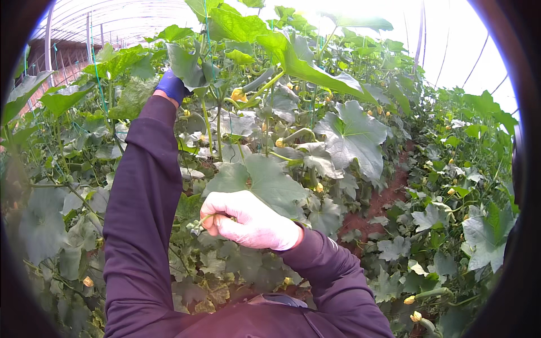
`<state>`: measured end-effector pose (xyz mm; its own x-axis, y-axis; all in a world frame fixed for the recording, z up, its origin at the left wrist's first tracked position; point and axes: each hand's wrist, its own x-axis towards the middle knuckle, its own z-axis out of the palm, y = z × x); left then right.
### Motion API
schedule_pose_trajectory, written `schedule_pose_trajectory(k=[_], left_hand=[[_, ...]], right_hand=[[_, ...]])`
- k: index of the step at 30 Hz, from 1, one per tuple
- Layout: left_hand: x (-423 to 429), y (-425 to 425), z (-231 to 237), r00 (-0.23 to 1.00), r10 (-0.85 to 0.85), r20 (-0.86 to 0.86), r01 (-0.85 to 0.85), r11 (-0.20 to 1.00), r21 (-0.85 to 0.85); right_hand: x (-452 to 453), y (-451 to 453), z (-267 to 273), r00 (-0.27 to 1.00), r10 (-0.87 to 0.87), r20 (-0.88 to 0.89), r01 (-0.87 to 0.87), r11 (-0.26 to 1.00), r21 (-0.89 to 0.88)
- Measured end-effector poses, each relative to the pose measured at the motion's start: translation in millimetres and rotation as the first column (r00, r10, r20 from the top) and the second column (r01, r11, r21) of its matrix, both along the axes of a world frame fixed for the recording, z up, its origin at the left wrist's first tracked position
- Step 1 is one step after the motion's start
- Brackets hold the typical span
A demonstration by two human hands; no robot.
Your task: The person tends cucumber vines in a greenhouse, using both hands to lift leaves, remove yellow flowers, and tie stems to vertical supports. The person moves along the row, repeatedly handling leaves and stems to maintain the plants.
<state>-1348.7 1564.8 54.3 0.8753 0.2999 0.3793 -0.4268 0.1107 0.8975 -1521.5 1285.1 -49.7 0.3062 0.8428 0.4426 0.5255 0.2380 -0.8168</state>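
Note:
My right hand (249, 220), in a thin white glove, is closed in front of my chest. A small green sprig of flower buds (195, 227) sticks out from between its thumb and fingers. Farther out and higher, my left hand (170, 86) wears a blue glove and reaches in among the gourd vines. A drooping leaf (186, 63) covers its fingers, so whether they hold anything is hidden. To the right of that hand, a young green gourd (258, 80) with a yellow flower (239, 95) at its tip hangs from a vine. A broad leaf (270, 183) spreads just behind my right hand.
Teal strings (98, 80) run upward among the vines. Reddish bare soil (386, 198) forms a path on the right, with another row of vines (465, 169) beyond. More young gourds (433, 293) hang low there. Posts (48, 42) and a curved translucent cover enclose the greenhouse.

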Motion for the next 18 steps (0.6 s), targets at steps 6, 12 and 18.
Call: schedule_pose_trajectory(k=[6,12,18], left_hand=[[-6.0,-3.1,3.3,0.983,-0.088,0.164,0.066,0.989,0.133],[-68.5,-32.8,4.3,0.924,-0.028,0.381,0.007,0.998,0.056],[-94.7,-56.8,5.7,0.862,0.061,0.504,-0.099,0.994,0.048]], right_hand=[[-9.6,-5.9,29.9,0.975,-0.213,0.063,0.214,0.977,0.004],[29.5,22.3,138.8,0.752,-0.604,0.265,0.414,0.745,0.524],[76.6,100.2,233.5,0.233,-0.749,0.621,0.711,0.566,0.416]])
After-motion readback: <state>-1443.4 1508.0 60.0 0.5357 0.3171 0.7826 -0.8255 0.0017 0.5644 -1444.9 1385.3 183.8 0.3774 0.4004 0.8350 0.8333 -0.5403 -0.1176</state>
